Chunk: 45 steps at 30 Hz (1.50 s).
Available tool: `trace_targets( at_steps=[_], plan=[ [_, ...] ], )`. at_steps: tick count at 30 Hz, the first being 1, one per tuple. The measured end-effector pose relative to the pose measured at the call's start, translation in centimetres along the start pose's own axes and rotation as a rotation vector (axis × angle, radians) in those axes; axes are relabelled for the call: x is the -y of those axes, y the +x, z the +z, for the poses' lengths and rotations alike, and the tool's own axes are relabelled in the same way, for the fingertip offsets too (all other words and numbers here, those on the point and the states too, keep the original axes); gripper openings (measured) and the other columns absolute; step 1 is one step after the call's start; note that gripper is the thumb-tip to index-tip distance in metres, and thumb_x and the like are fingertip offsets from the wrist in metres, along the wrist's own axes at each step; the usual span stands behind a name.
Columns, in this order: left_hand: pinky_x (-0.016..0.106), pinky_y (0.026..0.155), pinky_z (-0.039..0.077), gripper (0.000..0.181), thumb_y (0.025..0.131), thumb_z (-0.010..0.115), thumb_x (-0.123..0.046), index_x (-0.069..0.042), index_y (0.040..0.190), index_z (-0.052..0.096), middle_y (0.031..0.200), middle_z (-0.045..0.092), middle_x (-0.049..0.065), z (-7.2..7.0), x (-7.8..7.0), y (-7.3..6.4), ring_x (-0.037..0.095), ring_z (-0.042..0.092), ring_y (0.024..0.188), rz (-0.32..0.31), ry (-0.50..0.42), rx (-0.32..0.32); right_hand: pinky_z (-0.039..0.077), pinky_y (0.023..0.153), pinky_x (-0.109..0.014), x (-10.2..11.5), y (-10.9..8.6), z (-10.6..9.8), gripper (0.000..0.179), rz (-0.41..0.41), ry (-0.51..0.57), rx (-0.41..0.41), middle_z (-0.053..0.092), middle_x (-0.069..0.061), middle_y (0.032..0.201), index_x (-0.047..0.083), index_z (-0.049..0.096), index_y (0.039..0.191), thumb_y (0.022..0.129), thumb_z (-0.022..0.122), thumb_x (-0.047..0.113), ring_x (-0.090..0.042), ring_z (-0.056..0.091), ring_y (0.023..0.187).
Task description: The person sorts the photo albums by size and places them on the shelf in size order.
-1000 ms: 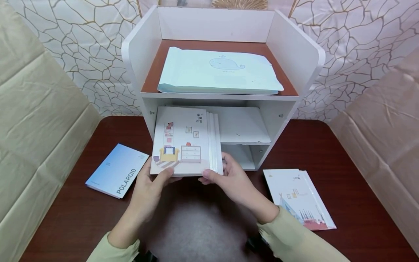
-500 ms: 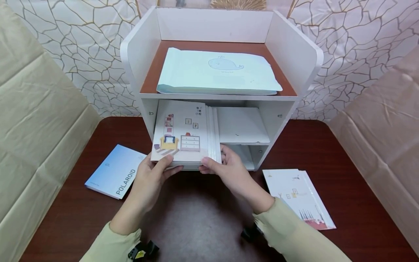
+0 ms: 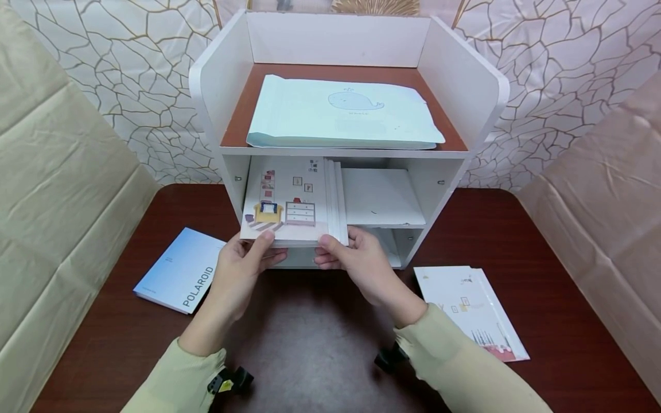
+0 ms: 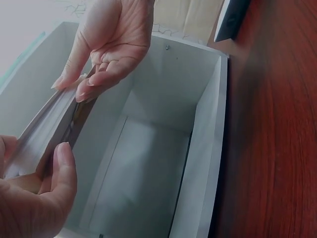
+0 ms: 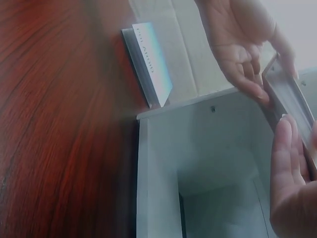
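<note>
Both hands hold a white photo album (image 3: 286, 198) with a drawn yellow armchair and chest of drawers on its cover. My left hand (image 3: 240, 269) grips its near left corner, thumb on top and fingers underneath. At the near right corner, my right hand (image 3: 364, 267) pinches it the same way. The album's far part lies inside the left of the middle compartment of a white desktop shelf (image 3: 444, 189), and its near edge sticks out. In the left wrist view, the album's edge (image 4: 44, 129) shows between the two hands, above the lower compartment.
A blue POLAROID album (image 3: 181, 269) lies on the dark wooden table (image 3: 98, 321) at left. Another white illustrated album (image 3: 472, 312) is at right. A pale whale-print packet (image 3: 346, 112) covers much of the shelf's brown top. A white shelf board (image 3: 384, 198) shows beside the held album.
Both hands have moved forward, away from the body, pushing the white photo album deeper into the middle compartment. Its near edge now sits farther back, and the other albums have stayed put.
</note>
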<state>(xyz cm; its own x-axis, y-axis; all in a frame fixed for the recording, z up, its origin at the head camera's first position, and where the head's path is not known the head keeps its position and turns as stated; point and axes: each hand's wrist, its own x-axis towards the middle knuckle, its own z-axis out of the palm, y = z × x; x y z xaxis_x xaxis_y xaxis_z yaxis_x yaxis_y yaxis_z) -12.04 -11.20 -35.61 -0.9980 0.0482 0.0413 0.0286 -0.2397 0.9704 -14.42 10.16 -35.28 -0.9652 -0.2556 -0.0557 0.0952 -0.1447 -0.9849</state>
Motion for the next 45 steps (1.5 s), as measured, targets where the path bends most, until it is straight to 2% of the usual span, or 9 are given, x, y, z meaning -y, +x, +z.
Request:
trace_targets(
  at_steps=[8,15,21,28,33,38,42,45],
  plan=[
    [0.038,0.084,0.053,0.059,0.096,0.06,-0.037,0.003,0.135,0.042,0.117,0.059,0.022,0.0,-0.3,0.7,0.026,0.067,0.094,-0.025,0.033,-0.034,0.058,0.068,-0.041,0.1,0.1,0.7,0.032,0.015,0.016,-0.085,0.069,-0.018,0.079,-0.006,0.06,0.103,0.091,0.069,0.022,-0.024,0.07,0.066],
    [0.036,0.08,0.055,0.059,0.093,0.062,-0.043,0.004,0.126,0.049,0.105,0.065,0.022,-0.1,-0.5,1.4,0.022,0.07,0.086,-0.057,0.038,-0.073,0.058,0.068,-0.042,0.1,0.2,1.3,0.041,0.02,0.026,-0.159,0.07,-0.019,0.078,-0.004,0.064,0.102,0.087,0.072,0.033,-0.026,0.07,0.067],
    [0.036,0.078,0.055,0.059,0.091,0.062,-0.047,0.005,0.117,0.054,0.099,0.069,0.021,-0.4,-0.5,1.9,0.023,0.071,0.083,-0.06,0.064,-0.076,0.058,0.069,-0.043,0.1,0.4,1.7,0.046,0.03,0.018,-0.197,0.07,-0.019,0.076,-0.004,0.063,0.099,0.086,0.072,0.039,-0.027,0.07,0.066],
    [0.037,0.077,0.056,0.059,0.09,0.063,-0.048,0.005,0.115,0.054,0.096,0.07,0.018,-0.4,-0.5,1.9,0.024,0.071,0.083,-0.061,0.061,-0.088,0.058,0.066,-0.04,0.0,0.5,1.8,0.051,0.033,0.001,-0.212,0.069,-0.017,0.074,-0.006,0.062,0.099,0.086,0.071,0.042,-0.023,0.069,0.063],
    [0.038,0.078,0.055,0.057,0.091,0.061,-0.046,0.003,0.119,0.052,0.101,0.067,0.024,-0.1,-0.2,1.6,0.024,0.071,0.084,-0.047,0.02,-0.102,0.058,0.064,-0.037,-0.4,0.3,1.4,0.047,-0.012,-0.032,-0.17,0.069,-0.016,0.077,-0.005,0.06,0.102,0.092,0.064,0.041,-0.021,0.067,0.062],
    [0.039,0.081,0.055,0.052,0.094,0.06,-0.04,0.0,0.125,0.048,0.111,0.063,0.023,0.2,0.5,0.9,0.029,0.066,0.099,-0.013,0.026,-0.081,0.057,0.065,-0.039,-0.8,-0.7,-0.4,0.033,-0.099,-0.158,-0.108,0.068,-0.022,0.087,0.0,0.06,0.102,0.098,0.058,0.033,-0.03,0.068,0.072],
    [0.041,0.083,0.054,0.051,0.094,0.065,-0.032,0.001,0.127,0.045,0.119,0.058,0.02,0.8,1.3,0.3,0.032,0.061,0.108,-0.02,0.056,-0.031,0.058,0.067,-0.039,-0.8,-2.1,-3.2,0.03,-0.18,-0.342,-0.105,0.067,-0.025,0.092,-0.001,0.061,0.102,0.098,0.06,0.028,-0.032,0.068,0.078],
    [0.041,0.085,0.054,0.054,0.091,0.07,-0.029,-0.003,0.131,0.045,0.124,0.056,0.015,1.6,2.1,-0.2,0.031,0.061,0.108,-0.026,0.113,0.025,0.057,0.069,-0.036,-0.7,-3.4,-5.8,0.028,-0.205,-0.508,-0.128,0.068,-0.019,0.091,0.001,0.063,0.103,0.096,0.063,0.028,-0.025,0.068,0.078]
  ],
)
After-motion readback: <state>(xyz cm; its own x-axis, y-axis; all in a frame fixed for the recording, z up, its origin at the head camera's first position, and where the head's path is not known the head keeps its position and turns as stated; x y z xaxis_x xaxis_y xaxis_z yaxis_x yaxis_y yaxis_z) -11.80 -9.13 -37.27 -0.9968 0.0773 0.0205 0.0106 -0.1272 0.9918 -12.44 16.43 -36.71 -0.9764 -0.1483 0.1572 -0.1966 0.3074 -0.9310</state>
